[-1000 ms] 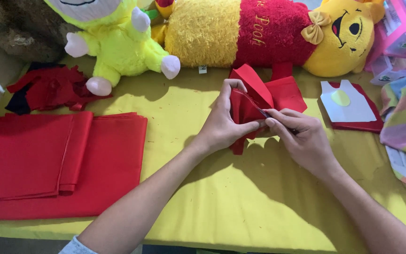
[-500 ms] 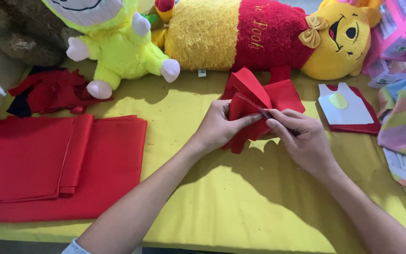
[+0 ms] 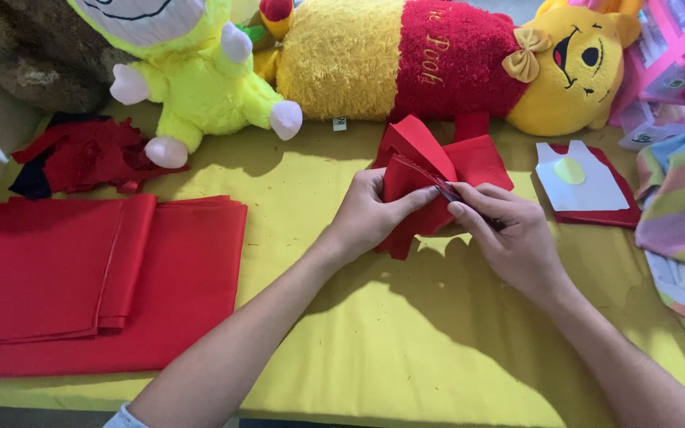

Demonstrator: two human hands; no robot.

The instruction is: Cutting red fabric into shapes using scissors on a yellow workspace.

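My left hand [image 3: 370, 214] grips a folded piece of red fabric [image 3: 422, 162] held up over the yellow-covered table [image 3: 358, 341]. My right hand [image 3: 509, 234] pinches the same fabric at its right edge, fingertips meeting the left hand's thumb. A thin dark object shows between my right fingers; I cannot tell what it is. More of the red fabric [image 3: 481, 158] hangs behind both hands.
A stack of folded red cloth [image 3: 97, 273] lies at the left. Red scraps [image 3: 81, 154] sit behind it. A lime plush toy [image 3: 200, 79] and a yellow-and-red bear plush [image 3: 453, 63] lie along the back. A white-and-red paper pattern [image 3: 584, 178] and striped cloth [image 3: 683, 206] are at the right.
The red fabric has been lifted and spread slightly, and my hands have shifted a little upward on it. Nothing else has moved.
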